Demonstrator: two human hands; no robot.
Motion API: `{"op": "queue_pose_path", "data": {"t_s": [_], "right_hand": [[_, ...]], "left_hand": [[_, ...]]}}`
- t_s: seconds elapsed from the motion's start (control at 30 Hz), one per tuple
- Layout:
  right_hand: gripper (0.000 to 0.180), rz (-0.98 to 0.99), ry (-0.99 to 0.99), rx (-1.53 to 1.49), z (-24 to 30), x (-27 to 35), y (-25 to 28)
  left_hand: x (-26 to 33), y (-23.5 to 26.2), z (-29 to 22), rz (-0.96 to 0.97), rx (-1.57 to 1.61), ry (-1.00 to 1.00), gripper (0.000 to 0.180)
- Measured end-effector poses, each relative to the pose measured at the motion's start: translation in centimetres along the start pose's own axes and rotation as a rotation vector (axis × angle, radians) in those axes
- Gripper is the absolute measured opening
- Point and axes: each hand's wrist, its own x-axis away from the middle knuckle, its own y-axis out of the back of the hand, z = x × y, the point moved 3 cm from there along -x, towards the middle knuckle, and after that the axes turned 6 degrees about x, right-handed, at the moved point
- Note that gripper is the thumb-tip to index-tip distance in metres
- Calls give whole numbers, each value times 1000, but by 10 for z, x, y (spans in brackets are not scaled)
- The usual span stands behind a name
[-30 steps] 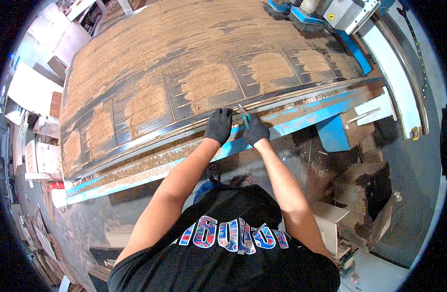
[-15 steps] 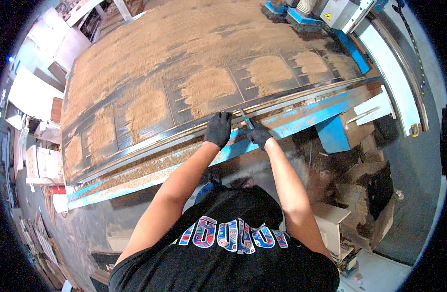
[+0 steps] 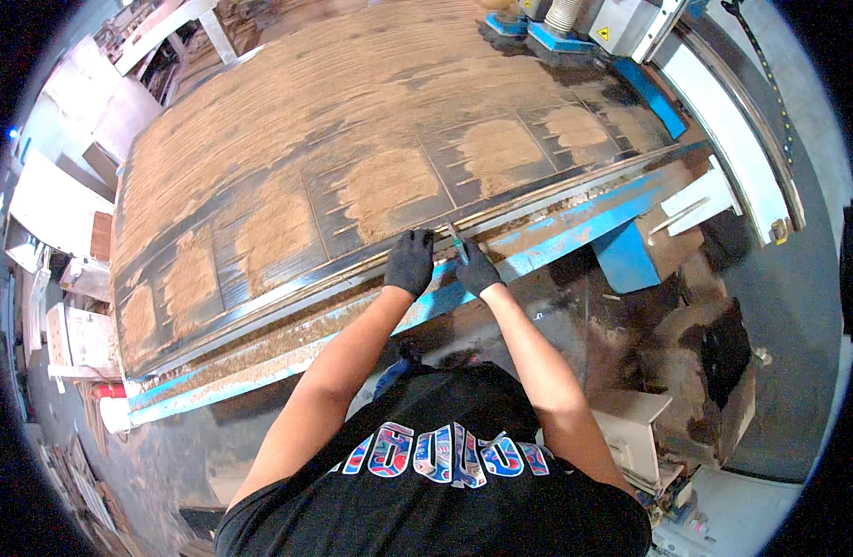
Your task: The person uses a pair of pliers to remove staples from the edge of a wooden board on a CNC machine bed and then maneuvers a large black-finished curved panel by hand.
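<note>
Both my hands, in black gloves, are at the near edge of a large dark panel (image 3: 259, 302) coated in brown dust. My left hand (image 3: 410, 263) lies over that edge with its fingers curled and pressed together; whether anything is between them is hidden. Just to its right, my right hand (image 3: 479, 269) is closed around a slim tool with a green handle (image 3: 460, 249). Its thin grey blade points away from me and meets the panel's edge strip. The exact kind of tool is too small to make out. Shallow grooves divide the panel's near side into rectangles.
A dusty blue machine frame (image 3: 547, 232) runs beneath the panel's near edge. At the far right stand a hose (image 3: 563, 17) with a blue foot and a white gantry beam (image 3: 723, 121). Dusty cartons (image 3: 677, 325) lie at lower right, and wood offcuts (image 3: 83, 483) at lower left.
The view has shifted slightly, so the panel and machine appear a little farther left and the near edge lower. Both hands and the green-handled tool hold about the same place on the edge.
</note>
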Motion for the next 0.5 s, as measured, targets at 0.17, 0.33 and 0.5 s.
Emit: {"op": "queue_pose_path", "data": {"t_s": [0.17,0.33,0.5], "right_hand": [[64,-189,-98,649,7,1,2],[62,-324,-111,803,5,1,-7],[43,-168,10,514,5,-6,-16]], "left_hand": [[-1,-9,2,-49,-49,-57,27],[-1,-9,3,-104,107,21,25],[-1,0,-2,-24,-11,0,36]]}}
